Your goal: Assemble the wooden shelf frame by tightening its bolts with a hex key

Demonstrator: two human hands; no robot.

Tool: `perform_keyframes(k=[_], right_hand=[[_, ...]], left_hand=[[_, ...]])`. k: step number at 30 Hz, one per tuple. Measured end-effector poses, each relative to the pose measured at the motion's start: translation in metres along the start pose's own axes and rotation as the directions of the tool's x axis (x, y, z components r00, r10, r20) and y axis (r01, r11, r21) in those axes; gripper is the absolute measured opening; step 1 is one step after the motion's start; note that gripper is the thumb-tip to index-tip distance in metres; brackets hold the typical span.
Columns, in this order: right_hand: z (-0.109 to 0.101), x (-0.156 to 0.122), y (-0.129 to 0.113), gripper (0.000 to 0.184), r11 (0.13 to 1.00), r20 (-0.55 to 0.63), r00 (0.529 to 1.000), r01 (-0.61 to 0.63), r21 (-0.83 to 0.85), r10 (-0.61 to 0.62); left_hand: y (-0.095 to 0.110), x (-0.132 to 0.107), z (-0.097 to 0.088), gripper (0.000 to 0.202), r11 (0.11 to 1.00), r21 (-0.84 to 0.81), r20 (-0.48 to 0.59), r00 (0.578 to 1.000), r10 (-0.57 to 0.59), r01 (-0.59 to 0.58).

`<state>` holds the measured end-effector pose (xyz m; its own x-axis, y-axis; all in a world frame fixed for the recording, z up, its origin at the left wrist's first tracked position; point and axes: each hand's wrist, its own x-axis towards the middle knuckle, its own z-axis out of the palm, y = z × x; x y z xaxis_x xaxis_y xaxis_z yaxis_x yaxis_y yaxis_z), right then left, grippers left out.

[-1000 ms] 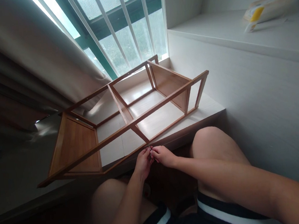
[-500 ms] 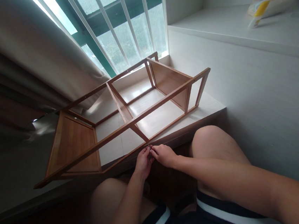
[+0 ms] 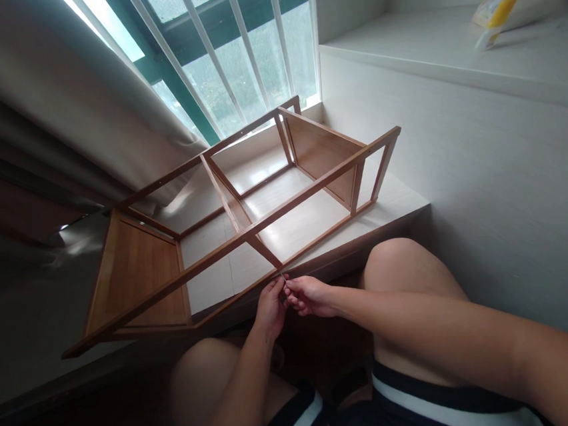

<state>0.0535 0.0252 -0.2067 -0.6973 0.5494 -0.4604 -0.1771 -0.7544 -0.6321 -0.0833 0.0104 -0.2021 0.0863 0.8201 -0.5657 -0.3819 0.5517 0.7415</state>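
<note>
A wooden shelf frame [image 3: 303, 199] lies on its side on a pale ledge, its long rails running from lower left to upper right. At the near lower rail, by the foot of the middle crosspiece, my two hands meet. My right hand [image 3: 308, 296] pinches a thin metal tool [image 3: 283, 277] that points at the rail; its exact kind is too small to tell. Right beside it, the fingers of my left hand [image 3: 271, 306] are closed at the same spot. What they grip is hidden.
Below the hands are my bent knees [image 3: 402, 265], close to the ledge's edge [image 3: 405, 218]. A barred window [image 3: 249, 55] and a drawn curtain [image 3: 76, 92] stand behind the frame. On the upper right shelf [image 3: 398, 44] lies a blurred yellow-and-clear item [image 3: 502, 12].
The fingers of my right hand have shifted and curled differently around the thin metal tool, the hand turning slightly. My left hand and the shelf frame stay nearly in place.
</note>
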Motion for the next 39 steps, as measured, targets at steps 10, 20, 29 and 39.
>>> perform_keyframes(k=[10, 20, 29, 39], right_hand=[[0.001, 0.003, 0.007, 0.030, 0.996, 0.012, 1.000, 0.011, 0.087, -0.013], [0.000, 0.003, 0.007, 0.031, 0.997, 0.006, 1.000, 0.025, 0.067, -0.026], [0.005, -0.002, 0.007, 0.031, 0.999, -0.025, 1.000, 0.005, 0.049, -0.004], [0.008, -0.001, 0.013, 0.031, 0.999, -0.103, 0.994, 0.038, -0.031, -0.041]], left_hand=[[0.000, -0.001, 0.001, 0.043, 0.999, 0.036, -0.019, 1.000, 0.018, -0.017], [0.001, -0.006, 0.007, 0.043, 0.999, 0.035, -0.050, 0.998, 0.029, -0.028], [0.000, -0.013, 0.010, 0.040, 0.999, 0.043, -0.070, 0.997, 0.030, -0.027], [-0.004, -0.012, 0.008, 0.046, 0.994, 0.098, -0.113, 0.992, 0.058, -0.047]])
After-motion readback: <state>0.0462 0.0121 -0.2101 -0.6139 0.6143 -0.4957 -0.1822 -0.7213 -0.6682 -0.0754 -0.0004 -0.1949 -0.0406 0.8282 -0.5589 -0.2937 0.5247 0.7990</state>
